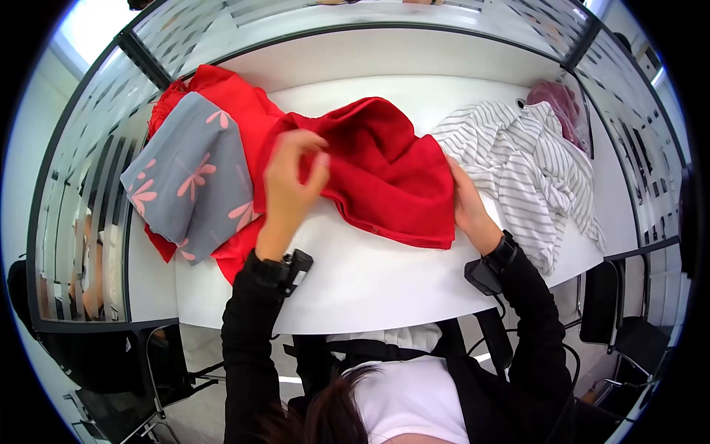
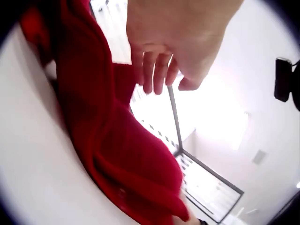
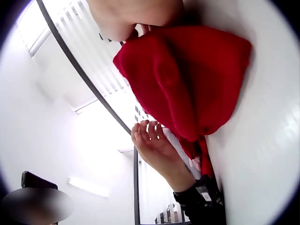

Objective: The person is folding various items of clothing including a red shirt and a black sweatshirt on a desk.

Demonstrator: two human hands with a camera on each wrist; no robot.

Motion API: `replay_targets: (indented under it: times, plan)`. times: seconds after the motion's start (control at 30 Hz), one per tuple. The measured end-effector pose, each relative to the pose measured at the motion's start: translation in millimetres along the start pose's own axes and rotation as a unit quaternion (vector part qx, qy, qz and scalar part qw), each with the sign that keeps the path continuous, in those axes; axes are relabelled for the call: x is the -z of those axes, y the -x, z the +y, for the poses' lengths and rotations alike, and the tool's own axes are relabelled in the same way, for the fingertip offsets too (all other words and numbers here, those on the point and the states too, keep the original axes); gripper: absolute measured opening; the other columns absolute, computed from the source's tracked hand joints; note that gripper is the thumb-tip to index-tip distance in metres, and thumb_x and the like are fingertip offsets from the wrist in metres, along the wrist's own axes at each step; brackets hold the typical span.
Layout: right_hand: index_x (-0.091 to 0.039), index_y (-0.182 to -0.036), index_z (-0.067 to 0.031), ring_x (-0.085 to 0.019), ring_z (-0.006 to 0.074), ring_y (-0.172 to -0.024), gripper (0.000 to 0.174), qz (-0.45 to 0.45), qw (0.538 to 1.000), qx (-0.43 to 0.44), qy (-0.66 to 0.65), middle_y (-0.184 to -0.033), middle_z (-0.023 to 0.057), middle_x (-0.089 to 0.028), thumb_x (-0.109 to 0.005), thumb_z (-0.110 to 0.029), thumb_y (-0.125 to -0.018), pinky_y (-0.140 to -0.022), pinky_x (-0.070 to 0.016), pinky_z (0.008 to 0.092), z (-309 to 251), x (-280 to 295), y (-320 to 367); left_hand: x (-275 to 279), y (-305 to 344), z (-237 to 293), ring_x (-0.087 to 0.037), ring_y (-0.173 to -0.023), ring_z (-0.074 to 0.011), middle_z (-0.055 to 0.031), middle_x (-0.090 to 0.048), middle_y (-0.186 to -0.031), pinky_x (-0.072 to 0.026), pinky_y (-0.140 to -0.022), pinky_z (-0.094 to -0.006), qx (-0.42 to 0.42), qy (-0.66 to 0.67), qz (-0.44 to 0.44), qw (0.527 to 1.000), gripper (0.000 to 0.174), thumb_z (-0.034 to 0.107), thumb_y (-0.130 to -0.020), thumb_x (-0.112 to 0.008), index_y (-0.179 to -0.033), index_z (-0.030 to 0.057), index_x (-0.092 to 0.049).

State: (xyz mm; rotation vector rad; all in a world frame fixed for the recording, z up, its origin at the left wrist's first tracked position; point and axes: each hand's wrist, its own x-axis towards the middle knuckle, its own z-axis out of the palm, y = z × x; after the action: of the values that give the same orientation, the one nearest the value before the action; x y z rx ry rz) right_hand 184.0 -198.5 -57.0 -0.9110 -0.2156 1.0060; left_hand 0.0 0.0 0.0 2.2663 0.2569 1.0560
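Note:
A dark red cloth [image 1: 377, 170] lies bunched in the middle of the white table, its folds raised. My left hand [image 1: 290, 185] is lifted over the cloth's left part. Its fingers are loosely bent with nothing between them, and the right wrist view shows the same hand [image 3: 159, 152] apart from the fabric. At the cloth's right edge my right hand [image 1: 470, 207] holds the fabric, its fingers partly hidden behind it. Seen from the right wrist, the red cloth [image 3: 201, 75] rises from the table close under that hand [image 3: 136, 11].
On the left, a grey cloth with pink flowers [image 1: 196, 177] lies over brighter red fabric [image 1: 233, 96]. A striped white garment [image 1: 518, 163] is heaped at the right, with a pinkish plastic-wrapped bundle [image 1: 555, 103] behind it. Framed partitions [image 1: 407, 28] border the table [image 1: 370, 296].

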Motion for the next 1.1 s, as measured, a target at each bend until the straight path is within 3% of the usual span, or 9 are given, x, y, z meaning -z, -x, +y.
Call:
replay_targets:
  times: [0.1,0.3,0.43,0.53,0.63,0.7,0.8,0.9,1.1]
  plan:
    - [-0.04,-0.124,-0.0069,-0.05,0.0145,-0.105,0.039,0.017,0.996,0.001,0.083,-0.117,0.0077,-0.05,-0.05,-0.008,-0.086,-0.087,-0.0426,0.0263,-1.7,2.2,5.8,-38.3,15.0,31.7,-0.053,-0.088,-0.0154,-0.0075,-0.055,-0.099,-0.0439,-0.079,-0.0285,0.149,0.248,-0.194,0.937,0.039,0.007,-0.078,-0.06,-0.113,0.0045,-0.042]
    - [-0.045,-0.113,-0.0032,-0.049,0.0116,-0.1,0.045,-0.072,0.949,0.131,0.276,-0.109,0.0054,-0.052,-0.063,-0.003,-0.072,-0.086,-0.04,0.0252,13.5,-22.8,22.7,-53.5,24.2,38.3,-0.052,-0.093,-0.0214,-0.012,-0.053,-0.102,-0.0433,-0.082,-0.0319,0.133,0.187,-0.264,0.937,0.062,0.027,-0.07,-0.07,-0.118,0.0058,-0.037]
    - [-0.048,-0.104,-0.0027,-0.05,0.0122,-0.094,0.038,-0.087,0.919,0.194,0.333,-0.105,0.0067,-0.052,-0.064,-0.003,-0.069,-0.083,-0.0405,0.026,30.6,-21.9,23.1,-67.4,30.2,49.9,-0.055,-0.085,-0.0232,-0.0156,-0.056,-0.099,-0.0444,-0.076,-0.0315,0.153,0.093,-0.229,0.957,0.054,0.026,-0.069,-0.07,-0.109,0.0024,-0.042]
    - [-0.051,-0.096,-0.0027,-0.051,0.0115,-0.091,0.029,-0.107,0.838,0.224,0.486,-0.102,0.0065,-0.053,-0.064,-0.004,-0.07,-0.08,-0.0416,0.0254,20.5,-27.7,30.7,-69.9,27.4,43.0,-0.057,-0.079,-0.023,-0.0167,-0.058,-0.091,-0.0449,-0.072,-0.0297,0.25,0.087,-0.196,0.944,0.042,0.022,-0.07,-0.067,-0.1,-0.0009,-0.047]
    - [-0.052,-0.093,-0.0032,-0.052,0.0109,-0.088,0.023,-0.132,0.868,0.216,0.428,-0.093,0.0046,-0.055,-0.064,-0.004,-0.072,-0.077,-0.0422,0.0246,22.6,-26.0,28.1,-73.4,31.6,1.4,-0.057,-0.074,-0.0182,-0.0119,-0.058,-0.08,-0.0454,-0.065,-0.0297,0.247,0.255,-0.134,0.925,0.031,0.008,-0.072,-0.055,-0.1,-0.0027,-0.048]
    - [-0.052,-0.09,-0.0039,-0.05,0.009,-0.084,0.018,-0.116,0.879,0.208,0.414,-0.086,0.0018,-0.055,-0.062,-0.003,-0.075,-0.076,-0.0407,0.0223,17.7,-26.4,28.0,-60.6,31.5,-12.0,-0.056,-0.078,-0.0143,-0.0073,-0.059,-0.086,-0.0458,-0.067,-0.0269,0.367,0.427,-0.064,0.824,0.031,0.001,-0.071,-0.051,-0.103,-0.0001,-0.05]
    - [-0.052,-0.086,-0.0049,-0.049,0.0073,-0.082,0.014,-0.086,0.912,0.176,0.361,-0.086,0.0003,-0.054,-0.061,-0.002,-0.076,-0.076,-0.0383,0.0201,11.5,-16.0,22.3,-26.3,21.7,-28.1,-0.056,-0.088,-0.0169,-0.0092,-0.056,-0.102,-0.047,-0.076,-0.027,0.341,0.48,-0.015,0.808,0.042,-0.004,-0.072,-0.045,-0.113,0.0003,-0.046]
    - [-0.052,-0.085,-0.0053,-0.049,0.0075,-0.082,0.013,-0.046,0.919,0.202,0.336,-0.086,-0.0001,-0.053,-0.061,-0.002,-0.076,-0.076,-0.0381,0.0201,3.2,-4.1,14.2,7.3,23.6,-54.2,-0.056,-0.089,-0.0227,-0.0101,-0.057,-0.1,-0.0466,-0.079,-0.0323,0.37,0.469,0.149,0.788,0.038,0.001,-0.073,-0.046,-0.111,0.0019,-0.047]
    - [-0.056,-0.082,-0.007,-0.052,0.0076,-0.078,0.013,0.061,0.94,0.211,0.262,-0.084,-0.0002,-0.057,-0.062,0.0,-0.074,-0.07,-0.0425,0.0199,-34.2,39.8,-7.0,43.3,21.8,-76.9,-0.054,-0.097,-0.023,-0.01,-0.058,-0.103,-0.0421,-0.086,-0.0347,0.393,0.579,0.18,0.691,0.03,0.015,-0.079,-0.048,-0.106,0.0031,-0.052]
